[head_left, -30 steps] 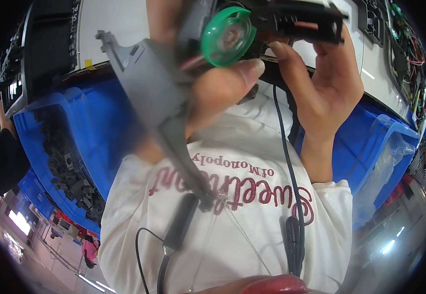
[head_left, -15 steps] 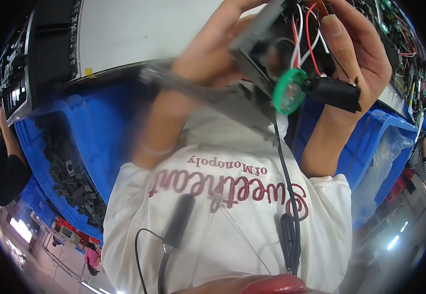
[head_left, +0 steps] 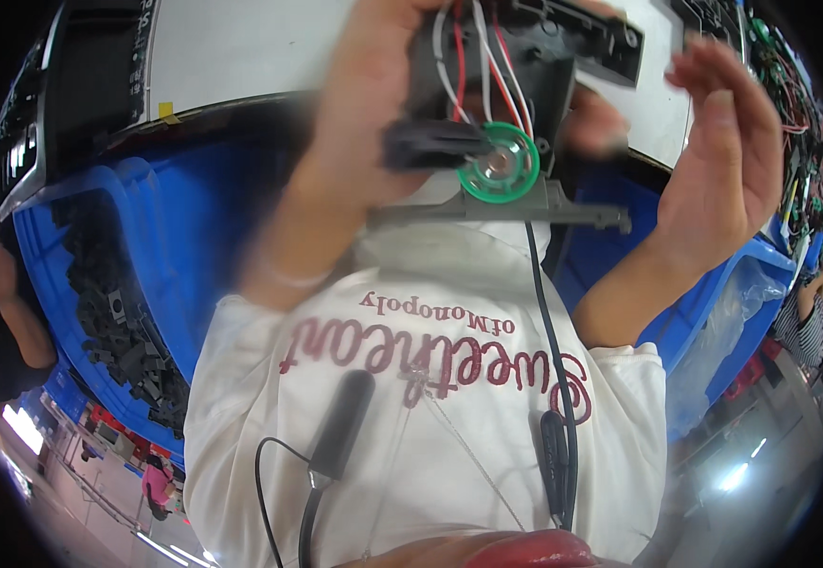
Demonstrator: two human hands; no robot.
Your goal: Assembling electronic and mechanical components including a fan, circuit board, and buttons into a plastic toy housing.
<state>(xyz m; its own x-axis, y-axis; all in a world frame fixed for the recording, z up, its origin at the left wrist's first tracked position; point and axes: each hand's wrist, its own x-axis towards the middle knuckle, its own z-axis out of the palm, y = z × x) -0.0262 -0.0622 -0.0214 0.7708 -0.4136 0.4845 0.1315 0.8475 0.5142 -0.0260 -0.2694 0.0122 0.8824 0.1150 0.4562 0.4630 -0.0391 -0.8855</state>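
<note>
Above the bench (head_left: 241,57), holding housing (head_left: 552,80) in left hand (head_left: 369,95), with right hand (head_left: 729,170) loosely spread nearby; seemingly positioning, next needing to keep speaker (head_left: 499,164) unsnagged.

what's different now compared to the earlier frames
The right hand has let go of the assembly and stands open to its right. The green-rimmed disc has shifted left; a blurred black part now shows on its left instead of its right. The left hand still holds the gray housing, now turned. The left blue bin of small dark parts stayed put.
</note>
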